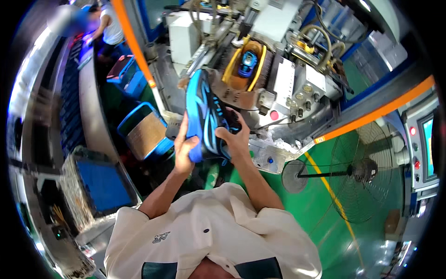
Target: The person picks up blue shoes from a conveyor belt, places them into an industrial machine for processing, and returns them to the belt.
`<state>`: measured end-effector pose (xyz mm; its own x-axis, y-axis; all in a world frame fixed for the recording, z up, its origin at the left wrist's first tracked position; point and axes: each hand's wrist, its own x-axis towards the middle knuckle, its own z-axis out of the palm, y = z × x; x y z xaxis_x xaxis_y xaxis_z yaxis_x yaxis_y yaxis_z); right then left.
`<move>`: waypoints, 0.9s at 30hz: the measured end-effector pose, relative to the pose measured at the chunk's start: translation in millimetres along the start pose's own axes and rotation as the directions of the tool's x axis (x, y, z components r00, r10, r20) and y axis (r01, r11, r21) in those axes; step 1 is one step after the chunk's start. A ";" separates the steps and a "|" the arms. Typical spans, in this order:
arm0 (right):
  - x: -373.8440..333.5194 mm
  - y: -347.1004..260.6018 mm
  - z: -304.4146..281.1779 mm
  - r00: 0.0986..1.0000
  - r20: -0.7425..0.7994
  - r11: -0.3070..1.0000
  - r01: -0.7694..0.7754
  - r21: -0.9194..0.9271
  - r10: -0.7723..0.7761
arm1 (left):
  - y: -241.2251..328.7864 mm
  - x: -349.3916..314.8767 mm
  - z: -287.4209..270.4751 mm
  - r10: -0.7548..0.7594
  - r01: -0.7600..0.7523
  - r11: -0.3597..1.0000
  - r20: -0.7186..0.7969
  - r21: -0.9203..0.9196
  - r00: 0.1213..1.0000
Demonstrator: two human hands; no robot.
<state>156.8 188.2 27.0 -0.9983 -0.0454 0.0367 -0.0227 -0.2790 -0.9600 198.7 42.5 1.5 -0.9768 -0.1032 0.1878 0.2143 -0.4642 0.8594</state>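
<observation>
A black and blue sports shoe (209,114) with a bright blue sole is held up between my two hands, its toe pointing away from me and its sole turned to the left. My left hand (184,146) grips the sole side near the heel. On the other side, my right hand (237,137) is closed round the shoe's upper by its collar. Beyond the shoe stands a machine with a brown, yellow-edged cradle (237,87). Inside that cradle sits a blue and black piece (248,64), too small to make out.
Orange frame bars (134,44) flank the machine. At left are a blue stool with a brown seat (144,135), a conveyor (88,97) and a blue-topped block (104,186). A pedestal fan (364,171) and control panel (420,144) stand right. Another person (111,28) works far left.
</observation>
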 end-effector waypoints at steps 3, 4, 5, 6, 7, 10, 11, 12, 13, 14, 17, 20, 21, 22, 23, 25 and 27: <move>26.7 -5.5 -64.5 0.980 -0.179 0.995 0.096 0.014 -0.092 | -29.0 49.0 43.8 -0.129 0.104 0.985 0.190 0.137 0.973; 29.9 -2.6 -78.8 0.968 -0.229 0.993 0.114 0.024 -0.105 | -31.4 60.5 54.8 -0.171 0.104 0.956 0.232 0.275 0.958; 34.3 -5.5 -95.9 0.956 -0.279 0.996 0.089 -0.011 -0.088 | -41.7 80.1 60.2 -0.207 0.139 0.959 0.281 0.245 0.937; 41.3 -12.7 -111.1 0.944 -0.321 0.997 0.067 -0.047 -0.079 | -55.6 105.7 61.6 -0.231 0.166 0.963 0.327 0.215 0.916; 48.9 -15.5 -128.3 0.917 -0.386 0.995 0.083 -0.055 -0.098 | -73.5 140.4 58.8 -0.273 0.201 0.941 0.264 0.272 0.925; 51.0 -13.6 -169.4 0.793 -0.508 0.940 0.315 -0.129 -0.336 | -150.9 252.8 57.5 -0.315 0.278 0.850 0.009 0.448 0.949; 50.7 -15.8 -178.1 0.759 -0.542 0.933 0.302 -0.196 -0.359 | -173.2 284.5 68.0 -0.237 0.267 0.791 -0.126 0.551 0.963; 48.3 -20.8 -181.4 0.727 -0.571 0.923 0.279 -0.264 -0.382 | -197.5 322.1 62.2 -0.315 0.299 0.665 -0.106 0.684 0.943; 47.5 -28.2 -184.3 0.690 -0.619 0.925 0.234 -0.299 -0.375 | -182.8 339.1 89.8 -0.238 0.129 0.582 0.017 0.803 0.971; 46.7 -33.2 -180.3 0.680 -0.639 0.928 0.184 -0.325 -0.359 | -228.7 369.3 76.4 -0.148 0.183 0.437 -0.131 0.881 0.980; 51.1 -33.1 -188.0 0.621 -0.660 0.886 0.128 -0.446 -0.423 | -272.6 414.8 96.0 -0.295 0.269 0.257 -0.190 0.928 0.936; 81.4 -40.0 -198.9 0.602 -0.680 0.837 -0.036 -0.546 -0.418 | -273.7 420.0 94.2 -0.332 0.323 0.273 -0.226 0.906 0.916; 108.6 -50.1 -193.0 0.621 -0.686 0.874 -0.003 -0.486 -0.379 | -264.2 417.9 81.3 -0.420 0.383 0.408 -0.202 0.829 0.885; 136.4 -54.7 -200.4 0.652 -0.653 0.884 0.059 -0.464 -0.386 | -247.7 416.0 70.7 -0.489 0.430 0.536 -0.147 0.727 0.860; 167.6 -54.7 -215.0 0.690 -0.564 0.833 0.104 -0.543 -0.454 | -242.1 409.9 53.8 -0.561 0.578 0.666 -0.194 0.471 0.805; 236.6 -64.3 -216.5 0.739 -0.562 0.829 -0.008 -0.559 -0.372 | -188.2 368.0 32.7 -0.605 0.597 0.784 -0.005 0.171 0.796; 306.6 -70.4 -201.8 0.885 -0.432 0.720 -0.185 -0.669 -0.174 | -116.3 322.1 8.0 -0.721 0.722 0.692 0.033 0.002 0.692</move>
<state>-158.5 387.5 49.9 -0.9025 0.4233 0.0799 0.1323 0.4489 -0.8837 -140.8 70.3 -34.2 -0.8303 0.2926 -0.4743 -0.5566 -0.3936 0.7316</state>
